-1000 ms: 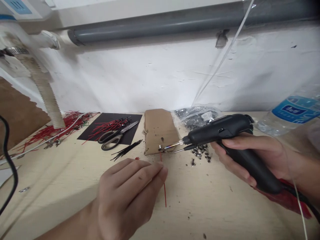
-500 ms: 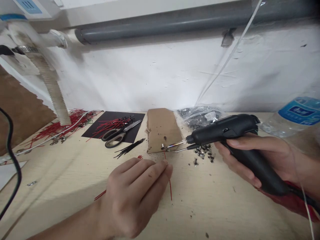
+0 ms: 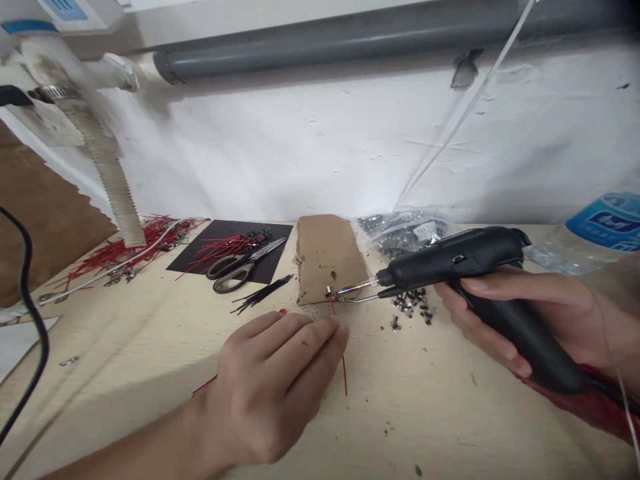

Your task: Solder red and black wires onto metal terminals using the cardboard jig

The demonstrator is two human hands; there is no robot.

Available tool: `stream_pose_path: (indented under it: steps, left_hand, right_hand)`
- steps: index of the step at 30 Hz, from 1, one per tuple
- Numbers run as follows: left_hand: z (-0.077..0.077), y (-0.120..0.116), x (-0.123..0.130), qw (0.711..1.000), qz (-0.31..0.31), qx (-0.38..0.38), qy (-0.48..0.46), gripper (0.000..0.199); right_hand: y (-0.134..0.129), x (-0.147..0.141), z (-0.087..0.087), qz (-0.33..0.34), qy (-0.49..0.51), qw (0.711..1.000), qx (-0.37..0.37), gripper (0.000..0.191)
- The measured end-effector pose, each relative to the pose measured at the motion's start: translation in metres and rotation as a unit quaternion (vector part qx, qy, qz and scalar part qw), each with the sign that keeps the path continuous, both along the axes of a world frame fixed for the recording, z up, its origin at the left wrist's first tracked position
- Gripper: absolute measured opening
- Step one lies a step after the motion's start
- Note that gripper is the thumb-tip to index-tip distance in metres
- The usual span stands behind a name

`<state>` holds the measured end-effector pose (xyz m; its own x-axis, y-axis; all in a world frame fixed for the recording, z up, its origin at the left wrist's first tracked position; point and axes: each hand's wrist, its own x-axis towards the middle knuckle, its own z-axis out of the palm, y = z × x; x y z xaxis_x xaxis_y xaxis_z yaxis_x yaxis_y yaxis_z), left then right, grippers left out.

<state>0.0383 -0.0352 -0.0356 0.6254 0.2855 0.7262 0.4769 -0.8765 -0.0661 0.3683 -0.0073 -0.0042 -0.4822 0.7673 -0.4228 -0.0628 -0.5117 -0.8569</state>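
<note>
The red wire [image 3: 345, 377] ran through the pinch of the left hand [image 3: 287, 383], its loose end trailing below the fingertips toward the person and its other end reaching past them to a small component [image 3: 329, 291]. That part sat just beyond the left grip, at the near edge of a piece of cardboard [image 3: 327, 240]. The left thumb and forefinger were closed on the wire. To the right of that pinch, the right hand [image 3: 560, 307] was wrapped around the handle of a black soldering gun [image 3: 455, 257], whose metal tip pointed left and met, or nearly met, the component; actual contact was too small to tell.

Beneath the gun's nose, between the two grips, lay scattered small parts [image 3: 413, 307]. Behind the gun rested a clear plastic bag [image 3: 400, 233], and beyond the right hand a bottle [image 3: 607, 223] with a blue label. Ahead and to the left of the left hand were black strips [image 3: 263, 293], then scissors [image 3: 253, 259] on a black sheet [image 3: 190, 250]. Farther left spread a heap of red wires [image 3: 100, 260].
</note>
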Motion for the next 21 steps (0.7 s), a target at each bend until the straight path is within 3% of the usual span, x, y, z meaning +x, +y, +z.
stream_pose_path:
  steps: [21]
  left_hand:
    - [0.0013, 0.0009, -0.0001, 1.0, 0.005, 0.005, -0.004, 0.016]
  right_hand:
    - [-0.0033, -0.0033, 0.0024, -0.021, -0.008, 1.0, 0.001, 0.034]
